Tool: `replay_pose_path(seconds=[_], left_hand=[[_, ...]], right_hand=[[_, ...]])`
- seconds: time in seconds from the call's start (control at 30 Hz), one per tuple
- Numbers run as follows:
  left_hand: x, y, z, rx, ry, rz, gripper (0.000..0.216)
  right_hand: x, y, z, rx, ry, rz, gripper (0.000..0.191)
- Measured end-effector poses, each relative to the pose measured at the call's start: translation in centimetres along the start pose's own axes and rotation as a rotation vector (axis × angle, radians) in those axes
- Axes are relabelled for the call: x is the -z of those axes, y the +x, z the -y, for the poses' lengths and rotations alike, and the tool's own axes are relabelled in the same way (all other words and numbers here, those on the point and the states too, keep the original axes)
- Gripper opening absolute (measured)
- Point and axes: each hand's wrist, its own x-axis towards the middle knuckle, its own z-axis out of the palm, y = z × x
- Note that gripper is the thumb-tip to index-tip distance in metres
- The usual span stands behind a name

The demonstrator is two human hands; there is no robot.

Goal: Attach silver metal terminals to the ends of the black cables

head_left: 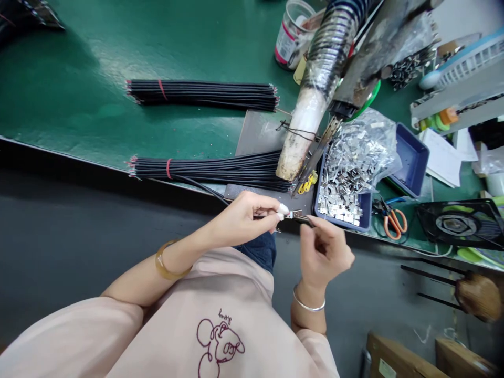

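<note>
My left hand (247, 215) is closed in a pinch on the end of a black wire (205, 188) and a small metal clip (293, 214). My right hand (325, 247) is closed too, gripping tweezers (305, 219) whose tip meets the clip. Both hands meet just below the bench edge, in front of a blue tray (364, 210) heaped with shiny metal clips (346, 173). A bundle of black wires (212, 170) with a red band lies at the bench edge left of the tray. A second bundle (202, 94) lies farther back.
A taped hose and soldering fixture (315, 100) hang over a grey plate (255, 134). A glass jar (293, 34) stands at the back. Orange-handled scissors (391, 223), a black fan (459, 223), an empty blue tray (413, 157) and papers sit to the right on the green mat (98, 47).
</note>
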Motion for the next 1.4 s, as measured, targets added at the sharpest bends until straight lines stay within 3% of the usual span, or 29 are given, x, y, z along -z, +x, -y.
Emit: replay_pose_path(seconds=[0.13, 0.2, 0.27, 0.4, 0.5, 0.6, 0.73, 0.87, 1.03, 1.17, 1.27, 1.4], left_hand=[[0.0, 0.2, 0.3, -0.001, 0.022, -0.002, 0.02], [0.0, 0.2, 0.5, 0.002, 0.042, 0.001, 0.019], [-0.1, 0.2, 0.6, 0.007, 0.044, -0.001, 0.021], [-0.3, 0.3, 1.0, 0.017, 0.03, -0.03, 0.026], [-0.4, 0.4, 1.1, 0.013, 0.007, -0.056, 0.023], [-0.5, 0.5, 1.1, -0.009, 0.032, -0.073, 0.016], [-0.6, 0.5, 1.4, -0.02, 0.097, -0.08, 0.012], [-0.6, 0.5, 1.6, -0.041, 0.13, -0.064, 0.013], [-0.6, 0.6, 1.6, -0.013, 0.024, -0.067, 0.02], [-0.5, 0.6, 1.4, -0.018, 0.02, -0.051, 0.018], [-0.6, 0.6, 1.6, 0.004, -0.021, -0.045, 0.017], [-1.1, 0.8, 2.1, 0.048, -0.117, -0.103, 0.02]], right_hand=[[-1.0, -0.3, 0.4, 0.178, -0.093, 0.106, 0.016], [-1.4, -0.1, 0.5, 0.12, -0.053, 0.111, 0.008], [-1.5, 0.0, 0.3, -0.035, 0.067, 0.158, 0.002], [-0.9, 0.0, -0.1, -0.303, 0.265, 0.146, 0.013], [-0.7, -0.1, -0.1, -0.29, 0.206, 0.111, 0.013], [-1.2, -0.3, 0.2, -0.266, 0.177, 0.208, 0.013], [-1.6, -0.2, 0.3, -0.279, 0.169, 0.24, 0.015], [-0.5, 0.4, -0.2, -0.314, 0.244, 0.347, 0.016], [0.7, 0.7, -0.6, -0.277, 0.231, 0.096, 0.01], [-0.4, 0.4, -0.3, -0.115, 0.121, 0.216, 0.011], [-1.1, 0.3, -0.1, -0.145, 0.171, 0.218, 0.006], [-0.9, 0.6, -0.1, -0.22, 0.321, -0.089, 0.007]])
